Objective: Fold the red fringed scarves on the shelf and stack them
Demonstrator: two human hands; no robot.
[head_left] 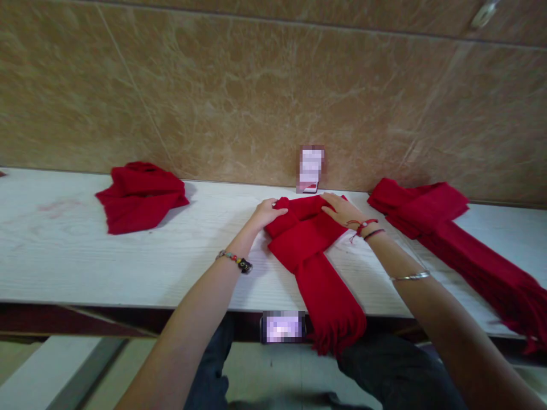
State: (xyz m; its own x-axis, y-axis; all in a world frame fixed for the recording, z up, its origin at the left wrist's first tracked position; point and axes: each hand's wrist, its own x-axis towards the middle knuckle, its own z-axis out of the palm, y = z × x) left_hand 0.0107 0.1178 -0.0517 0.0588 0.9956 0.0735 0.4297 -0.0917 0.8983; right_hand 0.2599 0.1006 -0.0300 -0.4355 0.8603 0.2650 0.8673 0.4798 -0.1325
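Note:
A red scarf lies folded and crossed over itself on the white tabletop, its fringed end hanging over the front edge. My left hand pinches its upper left corner, with the thumb on top of the cloth. At the upper right part of the same scarf is my right hand, its thumb and fingers closed on the fabric. Between the two hands the cloth forms a folded band.
On the white table, a crumpled red cloth sits to the left. A second red fringed scarf stretches along the right. A blurred phone leans against the brown wall. Another blurred screen shows below the front edge.

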